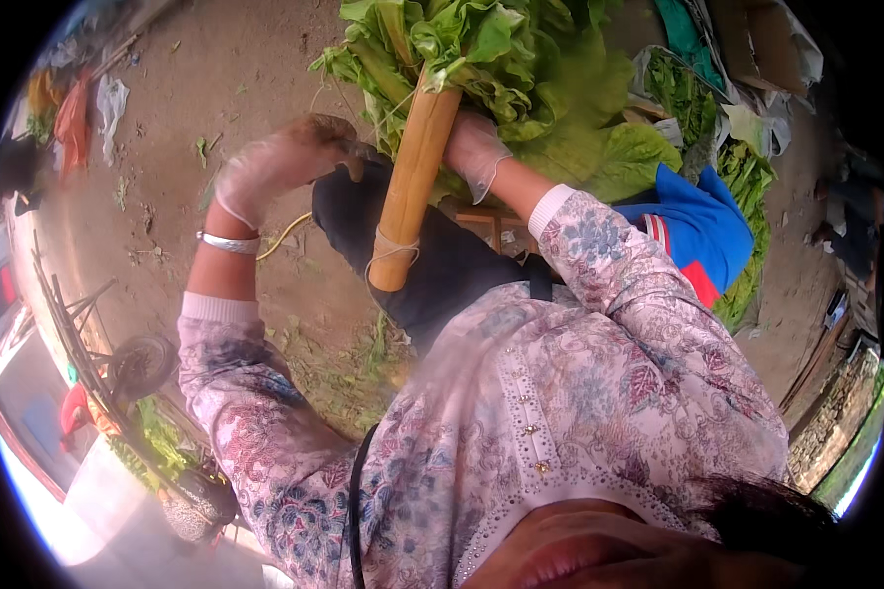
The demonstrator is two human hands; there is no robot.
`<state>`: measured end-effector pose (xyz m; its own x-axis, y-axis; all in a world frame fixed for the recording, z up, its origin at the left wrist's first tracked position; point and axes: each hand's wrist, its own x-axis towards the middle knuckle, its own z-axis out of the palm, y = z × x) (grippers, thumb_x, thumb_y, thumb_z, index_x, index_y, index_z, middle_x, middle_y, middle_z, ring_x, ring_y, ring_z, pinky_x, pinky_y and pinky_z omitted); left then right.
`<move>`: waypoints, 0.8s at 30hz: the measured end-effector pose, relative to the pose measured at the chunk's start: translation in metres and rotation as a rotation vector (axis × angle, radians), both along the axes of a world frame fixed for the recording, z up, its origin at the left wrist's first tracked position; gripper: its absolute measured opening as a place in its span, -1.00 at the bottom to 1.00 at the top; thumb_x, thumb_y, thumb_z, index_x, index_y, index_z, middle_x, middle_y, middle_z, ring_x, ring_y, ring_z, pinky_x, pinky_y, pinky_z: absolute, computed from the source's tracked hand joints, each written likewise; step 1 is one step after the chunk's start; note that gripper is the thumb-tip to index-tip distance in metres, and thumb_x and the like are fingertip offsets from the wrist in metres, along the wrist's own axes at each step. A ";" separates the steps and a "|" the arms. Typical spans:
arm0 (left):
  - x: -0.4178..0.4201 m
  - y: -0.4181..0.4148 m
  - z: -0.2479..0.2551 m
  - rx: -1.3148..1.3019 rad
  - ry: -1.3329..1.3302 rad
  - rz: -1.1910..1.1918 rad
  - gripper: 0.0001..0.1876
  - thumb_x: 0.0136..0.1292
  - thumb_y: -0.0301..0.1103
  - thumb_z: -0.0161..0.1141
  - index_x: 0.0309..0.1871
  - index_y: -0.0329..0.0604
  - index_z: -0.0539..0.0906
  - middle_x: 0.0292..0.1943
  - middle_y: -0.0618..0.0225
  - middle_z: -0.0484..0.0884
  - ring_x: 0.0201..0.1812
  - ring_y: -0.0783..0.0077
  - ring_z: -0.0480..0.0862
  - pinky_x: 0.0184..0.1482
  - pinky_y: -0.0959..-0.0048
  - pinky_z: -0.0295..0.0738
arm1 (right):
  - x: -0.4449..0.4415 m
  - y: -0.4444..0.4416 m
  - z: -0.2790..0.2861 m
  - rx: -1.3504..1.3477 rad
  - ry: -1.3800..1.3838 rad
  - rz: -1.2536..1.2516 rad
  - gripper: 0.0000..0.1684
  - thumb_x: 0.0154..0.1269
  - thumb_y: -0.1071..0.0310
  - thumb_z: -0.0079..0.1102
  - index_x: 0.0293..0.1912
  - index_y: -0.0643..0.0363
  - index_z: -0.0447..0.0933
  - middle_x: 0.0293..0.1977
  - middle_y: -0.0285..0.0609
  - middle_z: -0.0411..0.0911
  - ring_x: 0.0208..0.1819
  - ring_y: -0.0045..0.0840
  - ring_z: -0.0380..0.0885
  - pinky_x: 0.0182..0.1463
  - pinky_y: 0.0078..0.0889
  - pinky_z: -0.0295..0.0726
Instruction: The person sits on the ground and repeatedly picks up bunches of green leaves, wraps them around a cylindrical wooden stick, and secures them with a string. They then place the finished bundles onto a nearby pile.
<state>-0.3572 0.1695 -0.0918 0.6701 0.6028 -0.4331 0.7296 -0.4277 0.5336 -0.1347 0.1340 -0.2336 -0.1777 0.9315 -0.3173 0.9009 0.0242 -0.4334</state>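
A large bunch of leafy greens (pixel 479 44) fills the upper middle of the head view. My right hand (pixel 475 147), in a thin clear glove, grips it low down, its fingers hidden behind leaves and bamboo. A bamboo length (pixel 412 184) slants over my dark-trousered leg, with string (pixel 395 248) wound near its lower end. Thin strands run from its upper end towards my left hand. That left hand (pixel 287 158), gloved and soil-stained, is blurred left of the bamboo with its fingers curled. Whether a strand lies in its fingers, I cannot tell.
More leafy greens (pixel 740 173) lie at right beside blue cloth (pixel 707 221) and a cardboard box (pixel 762 48). Leaf scraps litter the dirt floor (pixel 191 88). Plastic bags (pixel 74 121) hang at upper left; a wheel (pixel 144 366) stands at lower left.
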 end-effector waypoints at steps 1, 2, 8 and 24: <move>-0.004 0.001 -0.024 0.119 -0.051 -0.065 -0.76 0.24 -0.26 0.11 -0.10 -0.07 0.68 -0.22 0.26 0.66 -0.19 0.32 0.65 -0.09 0.40 0.53 | 0.000 -0.002 -0.005 0.032 0.017 -0.028 -0.51 0.23 -0.02 0.07 0.02 0.07 0.57 -0.04 -0.01 0.60 0.01 -0.17 0.57 0.07 -0.24 0.52; -0.006 0.008 -0.047 -0.089 -0.068 0.259 -0.77 0.27 -0.28 0.08 -0.11 -0.10 0.67 -0.23 0.25 0.67 -0.19 0.31 0.66 -0.10 0.38 0.54 | 0.004 -0.002 -0.009 -0.042 0.086 -0.083 -0.48 0.23 -0.04 0.09 0.06 0.06 0.55 0.03 0.00 0.56 0.07 -0.17 0.53 0.14 -0.25 0.48; 0.001 0.117 -0.067 0.195 -0.130 0.096 -0.75 0.31 -0.26 0.11 -0.04 -0.16 0.62 -0.35 0.23 0.72 -0.40 0.30 0.66 -0.30 0.41 0.57 | 0.043 0.012 -0.029 -0.005 0.085 0.207 -0.54 0.34 0.07 -0.01 0.14 0.04 0.48 0.09 -0.05 0.53 0.12 -0.21 0.50 0.20 -0.26 0.43; -0.114 0.012 0.053 -0.095 -0.159 0.479 -0.83 0.32 -0.38 0.04 -0.18 -0.05 0.67 -0.23 0.46 0.70 -0.61 0.68 0.37 -0.57 0.63 0.29 | 0.038 0.002 0.001 -0.008 0.041 0.275 -0.51 0.37 0.10 -0.02 0.16 0.16 0.47 0.13 0.03 0.49 0.18 -0.22 0.46 0.25 -0.32 0.39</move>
